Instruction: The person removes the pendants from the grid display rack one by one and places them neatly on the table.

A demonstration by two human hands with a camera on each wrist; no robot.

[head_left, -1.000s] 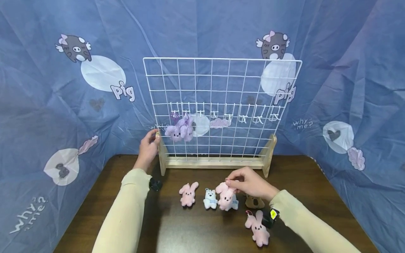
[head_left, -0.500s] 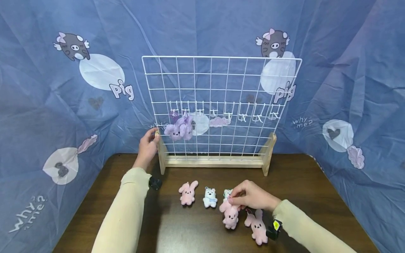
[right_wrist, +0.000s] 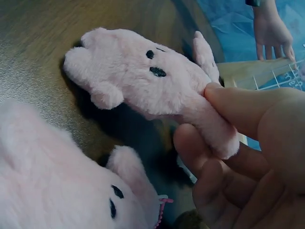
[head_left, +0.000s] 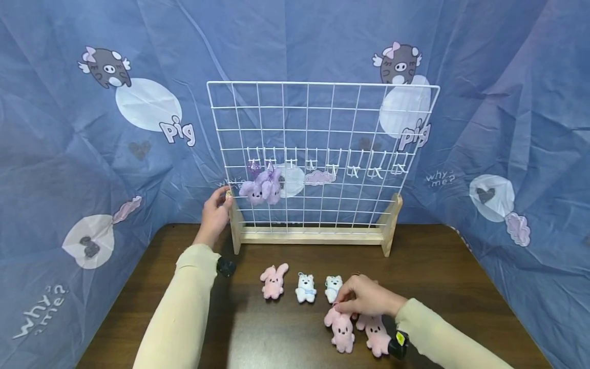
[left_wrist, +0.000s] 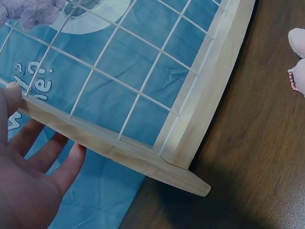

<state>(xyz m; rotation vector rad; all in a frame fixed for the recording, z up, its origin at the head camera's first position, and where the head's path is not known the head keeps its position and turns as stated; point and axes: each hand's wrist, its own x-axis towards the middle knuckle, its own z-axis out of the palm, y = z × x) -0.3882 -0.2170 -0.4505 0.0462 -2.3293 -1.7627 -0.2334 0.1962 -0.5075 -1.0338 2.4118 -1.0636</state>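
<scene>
Over a dark-brown wooden tabletop (head_left: pixel 267 333), lower right, the right hand (head_left: pixel 366 297) pinching a pink plush rabbit (head_left: pixel 342 330) is moving downward, baring a white plush bear (head_left: pixel 334 287); the left hand (head_left: pixel 215 212) is apparently gripping a pale wooden stand (head_left: pixel 236 230).

The right hand (head_left: pixel 369 296) partly hides the pink bunny (head_left: pixel 376 338) beneath it. Above the left hand (left_wrist: pixel 34 179), the left wrist view's top edge cuts off a purple toy (left_wrist: pixel 37 11).
</scene>
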